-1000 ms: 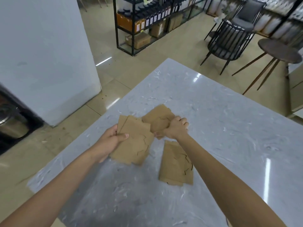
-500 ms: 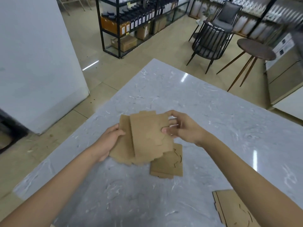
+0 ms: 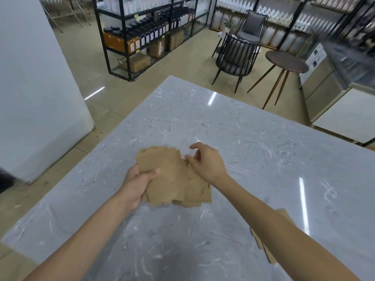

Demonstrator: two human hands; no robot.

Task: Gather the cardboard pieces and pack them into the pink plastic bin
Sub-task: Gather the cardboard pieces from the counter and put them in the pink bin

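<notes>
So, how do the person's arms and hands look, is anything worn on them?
Both arms are bare up to the frame edge: no sleeves show. The left hand and the right hand have no gloves, and no rings, watch or bracelet can be seen. No markings are visible.

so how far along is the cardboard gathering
Done: several flat brown cardboard pieces are stacked in the left hand. In hand: the right hand, fingers loose, hovers at the stack's edge above another brown piece on the grey marble table. Left: that piece, a cardboard sheet under the right forearm, and packing; no pink bin is in view.
</notes>
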